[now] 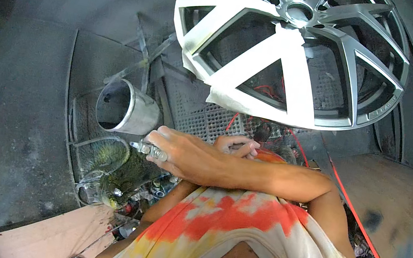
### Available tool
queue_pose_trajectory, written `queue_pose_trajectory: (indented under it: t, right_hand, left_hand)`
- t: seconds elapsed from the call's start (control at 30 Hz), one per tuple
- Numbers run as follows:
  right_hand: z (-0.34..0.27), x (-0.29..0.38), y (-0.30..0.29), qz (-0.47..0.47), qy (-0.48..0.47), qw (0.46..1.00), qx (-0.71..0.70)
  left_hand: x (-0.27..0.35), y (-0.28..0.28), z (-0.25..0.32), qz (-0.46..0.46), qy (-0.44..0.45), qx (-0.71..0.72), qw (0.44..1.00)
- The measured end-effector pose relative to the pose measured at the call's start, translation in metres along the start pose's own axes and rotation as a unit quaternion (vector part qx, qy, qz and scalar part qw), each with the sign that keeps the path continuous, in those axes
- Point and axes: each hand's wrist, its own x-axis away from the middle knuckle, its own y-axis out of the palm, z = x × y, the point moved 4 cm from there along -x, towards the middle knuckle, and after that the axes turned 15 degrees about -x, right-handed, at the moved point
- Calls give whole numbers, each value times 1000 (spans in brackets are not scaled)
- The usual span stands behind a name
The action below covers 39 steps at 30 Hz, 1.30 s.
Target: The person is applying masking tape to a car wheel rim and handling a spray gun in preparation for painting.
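My right hand (189, 157) reaches across from the right, closed around what looks like a spray gun (149, 149); its metal fittings show at the fingertips. An open-mouthed metal cup (143, 114) is right beside this hand, its rim towards the left; its join to the gun is hidden. My left hand (236, 146), fingers curled, lies beyond the right forearm, partly covered, and its grip is unclear. Above both hands is a silver alloy wheel (349, 71). White masking material (241, 69) covers its left and front spokes and part of the rim; the right-hand spokes are bare.
Crossed metal bars (146, 59) stand behind the cup. A perforated mat (207, 121) covers part of the floor. Red hose (359, 220) runs down the right. A wire frame (105, 145) and clutter lie lower left, near dark panels (19, 118).
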Motion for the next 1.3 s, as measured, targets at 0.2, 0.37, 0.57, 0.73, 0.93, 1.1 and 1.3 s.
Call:
queue_pose_trajectory:
  t: [0.2, 0.37, 0.57, 0.73, 0.93, 1.1, 1.3]
  right_hand:
    - [-5, 12, -4, 16, -41, 999, 14]
    - [-8, 16, -1, -2, -59, 998, 35]
    - [30, 20, -11, 9, -13, 998, 59]
    - [85, 21, 11, -50, -11, 996, 76]
    - [138, 40, 49, -186, 30, 980, 59]
    - [147, 55, 64, -184, 24, 982, 21]
    - [176, 60, 87, -234, 59, 970, -1]
  left_hand:
    - [6, 2, 18, 35, -27, 24, 999]
    - [31, -20, -17, 77, -43, 60, 994]
    - [115, -112, -68, 397, -98, 151, 900]
    - [147, -129, -38, 415, -60, 100, 902]
    - [151, -111, -74, 306, -193, -37, 932]
    - [153, -91, -103, 275, -196, 74, 938]
    - [149, -77, -142, 261, -221, 125, 931]
